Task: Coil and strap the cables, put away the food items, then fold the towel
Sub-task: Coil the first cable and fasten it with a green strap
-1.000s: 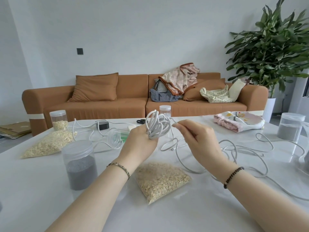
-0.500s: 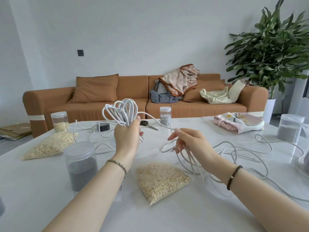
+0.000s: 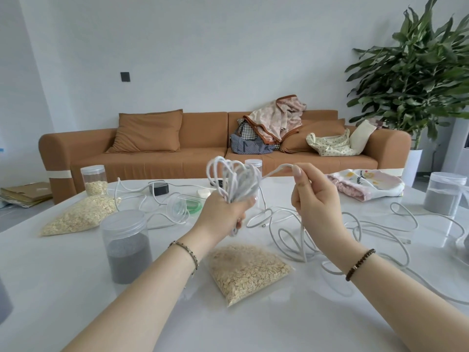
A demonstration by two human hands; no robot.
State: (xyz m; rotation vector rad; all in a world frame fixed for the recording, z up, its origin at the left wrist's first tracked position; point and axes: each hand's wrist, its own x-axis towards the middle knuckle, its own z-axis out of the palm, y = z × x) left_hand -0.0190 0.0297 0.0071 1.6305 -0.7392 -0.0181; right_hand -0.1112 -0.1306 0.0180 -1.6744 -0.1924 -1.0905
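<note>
Our left hand (image 3: 223, 212) has swung the coil (image 3: 234, 179) back from out on the left to the middle. Our right hand (image 3: 316, 207) has come up from the loose cable (image 3: 291, 240) on the tabletop (image 3: 253, 323). The right fingers (image 3: 296, 171) now pinch a strand level with the coil's top, and a short run stretches from the pinch to the loops. The left fingers (image 3: 252, 199) are curled tight round the coil's lower part, with the loops fanning above the fist.

We judge that another turn is about to be laid on. Plenty of cable lies slack to the right, so coiling is far from done, and we see no strap on it.

An oat bag (image 3: 248, 270) lies just in front of our hands, and a grey jar (image 3: 127, 250) stands to its left. Beyond that are a second bag (image 3: 81, 214) and an oat jar (image 3: 94, 180). The towel (image 3: 365, 185) sits bunched at the right rear, with a third jar (image 3: 444, 196) past it.

The tabletop is white and glossy. Behind it stands a brown sofa (image 3: 203, 141) piled with clothes and bags, and a tall plant (image 3: 418, 72) is on the right against a pale wall.
</note>
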